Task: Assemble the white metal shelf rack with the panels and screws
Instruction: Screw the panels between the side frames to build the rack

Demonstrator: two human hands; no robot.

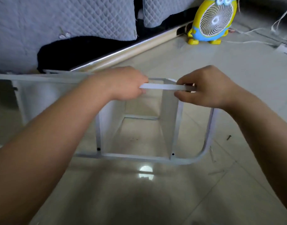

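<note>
Head: white rail (164, 86) horizontal, left-right

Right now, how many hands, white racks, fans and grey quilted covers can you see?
Hands: 2, left hand and right hand
White rack: 1
Yellow fan: 1
Grey quilted covers: 2
Total: 6

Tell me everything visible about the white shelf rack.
The white shelf rack looks like painted metal, partly assembled, lying on its side on the glossy tiled floor. A tubular frame with a rounded lower-right corner carries flat panels set crosswise. Two dark holes or screws show by the near rail. It extends leftward. The left hand and right hand each grip its upper flat bar.
</note>
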